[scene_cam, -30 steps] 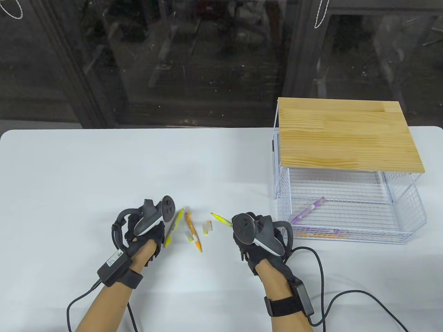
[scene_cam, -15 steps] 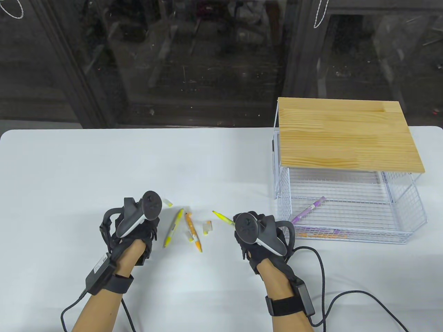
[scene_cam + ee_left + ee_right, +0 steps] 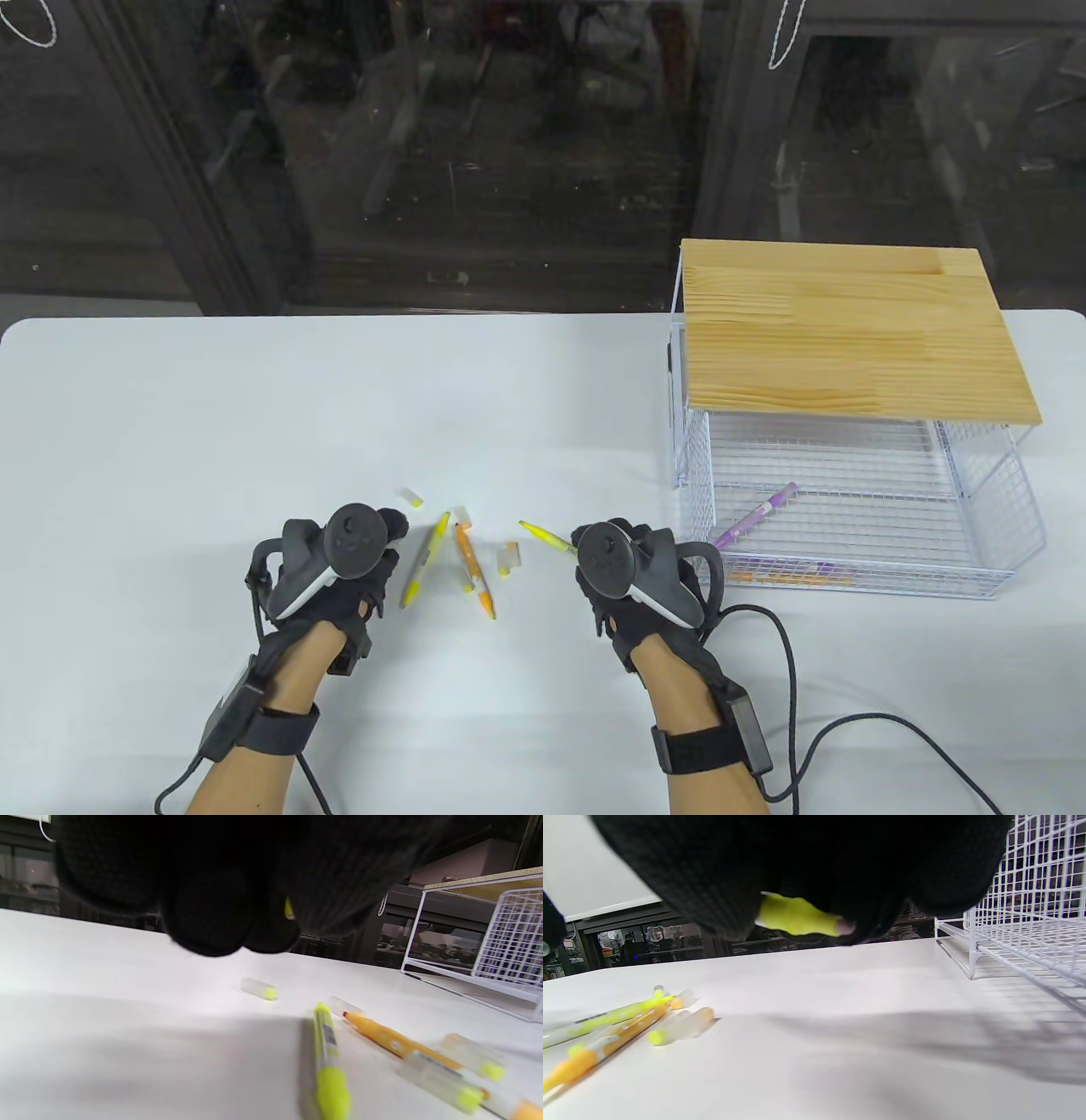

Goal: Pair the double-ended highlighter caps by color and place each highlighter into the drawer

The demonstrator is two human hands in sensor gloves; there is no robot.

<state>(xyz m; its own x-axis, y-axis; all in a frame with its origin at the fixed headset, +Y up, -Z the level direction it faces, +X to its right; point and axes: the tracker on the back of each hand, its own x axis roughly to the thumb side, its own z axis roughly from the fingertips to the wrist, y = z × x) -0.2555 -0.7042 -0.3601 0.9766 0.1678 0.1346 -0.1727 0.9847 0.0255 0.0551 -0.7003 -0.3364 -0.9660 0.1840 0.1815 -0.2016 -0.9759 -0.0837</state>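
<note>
While the right hand (image 3: 632, 577) keeps its fingers curled round a yellow highlighter (image 3: 545, 536), the left hand (image 3: 339, 577) has drawn back toward the person over the last second, away from the loose pens. Left fingers (image 3: 212, 921) are bunched in the left wrist view, with a sliver of yellow (image 3: 289, 909) showing between them; probably a cap, but I cannot tell for sure.

That retreat has uncovered a small clear cap with a yellow end (image 3: 412, 497), now lying alone on the table (image 3: 170, 424) just beyond the left hand. Likely meaning: a cap has been picked for the held pen, and capping is next.

Held highlighter: long axis runs diagonally, bare tip pointing up-left toward the pile, rear end hidden in the glove.

Outward: a yellow highlighter (image 3: 422, 560) and an orange highlighter (image 3: 473, 574) lie side by side between the hands, long axes roughly toward and away from the person. Another cap (image 3: 507, 560) sits just right of them.

Farther right, the wire drawer (image 3: 993, 586) stands pulled out, holding a purple highlighter (image 3: 755, 516).
</note>
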